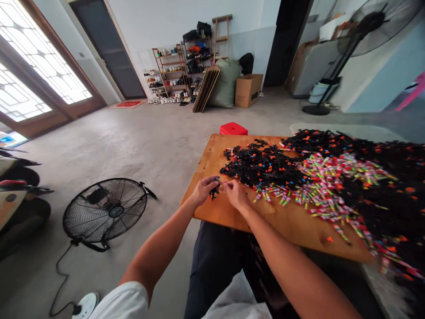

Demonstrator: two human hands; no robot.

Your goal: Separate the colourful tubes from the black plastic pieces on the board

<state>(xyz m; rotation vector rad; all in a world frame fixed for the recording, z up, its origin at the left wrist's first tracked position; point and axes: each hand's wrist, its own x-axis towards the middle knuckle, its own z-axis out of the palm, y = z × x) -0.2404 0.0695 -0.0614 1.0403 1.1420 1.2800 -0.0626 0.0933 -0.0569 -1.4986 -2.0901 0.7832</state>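
Note:
My left hand (203, 191) is closed around a small black plastic toy piece (214, 191) over the near left corner of the wooden table (202, 170). Close beside it, my right hand (236, 195) has its fingertips pinched together; whatever sits between them is too small to make out. Just beyond my hands lies a heap of similar black plastic pieces (262, 164) with orange and blue bits. To the right is a spread of small colourful wrapped tubes (327, 181), pink, white and yellow-green.
A black floor fan (116, 212) stands left of the table, its cord running to a white power strip (86, 305). A red stool (233, 129) touches the table's far side. More black pieces (392, 190) cover the right. A cardboard box (248, 91) stands by the wall.

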